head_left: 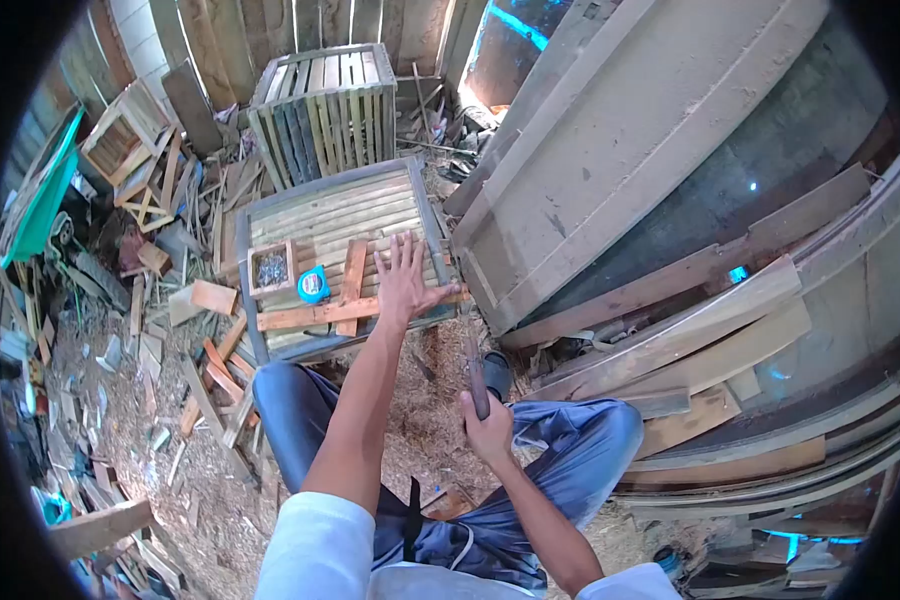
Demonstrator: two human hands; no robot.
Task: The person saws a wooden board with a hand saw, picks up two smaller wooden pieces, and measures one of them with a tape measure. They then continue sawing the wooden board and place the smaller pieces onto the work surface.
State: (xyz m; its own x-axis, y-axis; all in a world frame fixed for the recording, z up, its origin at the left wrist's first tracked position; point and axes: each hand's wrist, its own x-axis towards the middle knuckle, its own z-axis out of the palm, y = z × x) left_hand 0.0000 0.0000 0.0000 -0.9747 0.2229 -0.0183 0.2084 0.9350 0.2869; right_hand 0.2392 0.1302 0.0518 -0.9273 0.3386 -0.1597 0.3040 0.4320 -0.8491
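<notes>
My left hand [403, 290] lies flat with fingers spread, over the right end of a long wooden strip [315, 314] on a slatted crate top [330, 222]. A shorter wooden piece [353, 272] crosses that strip just left of my hand. My right hand [488, 432] is closed round the handle of a dark, slender tool [479, 388], held upright between my knees; I cannot tell its kind. On the slats, left of the crossed pieces, sit a blue tape measure [313, 286] and a small wooden box [272, 269] of small metallic bits, apparently nails.
Behind the crate top stands another slatted crate [332, 125]. Large wooden panels [630, 150] lean along the right side, with long boards [710, 350] below them. Wood offcuts [213, 296] and shavings litter the ground at left. A green panel [45, 190] stands far left.
</notes>
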